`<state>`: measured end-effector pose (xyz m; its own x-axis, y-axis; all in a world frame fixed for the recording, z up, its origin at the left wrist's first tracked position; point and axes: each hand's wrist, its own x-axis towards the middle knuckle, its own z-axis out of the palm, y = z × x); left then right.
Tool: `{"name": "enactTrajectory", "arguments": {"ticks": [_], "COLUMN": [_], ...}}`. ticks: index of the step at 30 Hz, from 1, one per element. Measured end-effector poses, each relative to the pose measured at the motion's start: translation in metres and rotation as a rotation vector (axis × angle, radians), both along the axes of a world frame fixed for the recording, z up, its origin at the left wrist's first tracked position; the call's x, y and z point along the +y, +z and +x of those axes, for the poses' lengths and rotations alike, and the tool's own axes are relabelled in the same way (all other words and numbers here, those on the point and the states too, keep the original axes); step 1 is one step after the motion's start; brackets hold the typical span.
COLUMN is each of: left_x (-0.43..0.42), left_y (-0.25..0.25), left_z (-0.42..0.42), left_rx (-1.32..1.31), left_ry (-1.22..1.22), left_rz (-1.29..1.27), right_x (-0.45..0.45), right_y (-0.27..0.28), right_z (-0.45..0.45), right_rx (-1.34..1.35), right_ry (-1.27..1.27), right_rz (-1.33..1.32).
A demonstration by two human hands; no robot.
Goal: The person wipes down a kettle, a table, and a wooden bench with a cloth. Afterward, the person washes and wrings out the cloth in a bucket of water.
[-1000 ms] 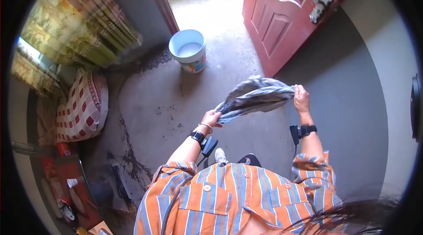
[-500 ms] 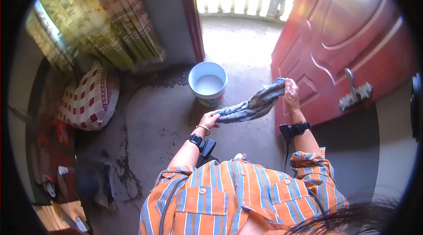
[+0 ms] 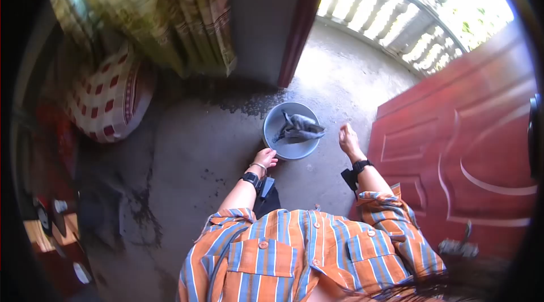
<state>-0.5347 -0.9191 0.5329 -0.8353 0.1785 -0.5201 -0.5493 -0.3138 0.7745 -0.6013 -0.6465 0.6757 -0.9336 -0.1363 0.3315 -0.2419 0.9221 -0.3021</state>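
A wet-looking grey cloth (image 3: 300,126) lies bunched inside the light blue bucket (image 3: 267,139), with one end resting near the right rim. My left hand (image 3: 266,158) is at the bucket's lower left rim, fingers loosely bent and no cloth in them; whether it touches the rim I cannot tell. To the right of the bucket, my right hand (image 3: 348,136) is held apart from both bucket and cloth, its fingers extended and slightly blurred. A dark band with a small device sits on each wrist.
A red panelled door (image 3: 453,149) stands ajar on the right. Beyond the doorway is a white balustrade (image 3: 391,16). Curtains (image 3: 187,18) hang at the upper left above a red-and-white checked bundle (image 3: 110,98). The concrete floor (image 3: 192,149) has wet, dark patches.
The cloth, stretched between both hands before, has been let go and is now in the bucket. My right hand has moved down and left. The view has turned.
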Motion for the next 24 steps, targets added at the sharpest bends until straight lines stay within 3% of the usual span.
{"name": "enactTrajectory", "arguments": {"ticks": [5,7,9,14,19,21,24], "left_x": [-0.053,-0.058,-0.059,-0.026,0.020,0.030,0.048], "left_y": [-0.034,-0.041,-0.045,-0.081,-0.114,-0.119,-0.131], "left_z": [-0.031,-0.061,-0.080,-0.103,-0.105,-0.107,-0.116], "left_rx": [-0.202,-0.221,-0.278,-0.303,-0.274,-0.252,-0.258], "left_ry": [0.025,0.094,0.124,0.085,0.197,0.206,0.235], "left_rz": [-0.034,0.000,0.023,0.166,0.391,0.424,0.438], "right_x": [-0.002,-0.010,-0.022,-0.045,-0.056,-0.063,-0.060], "right_y": [-0.069,-0.088,-0.113,-0.200,-0.298,-0.329,-0.366], "right_z": [-0.055,-0.090,-0.115,-0.171,-0.225,-0.238,-0.247], "right_rx": [-0.330,-0.538,-0.544,-0.763,-0.806,-0.648,-0.677], "right_ry": [-0.040,0.043,0.270,0.488,0.619,0.681,0.596], "right_rz": [0.081,0.066,0.082,0.295,0.450,0.622,0.890]}}
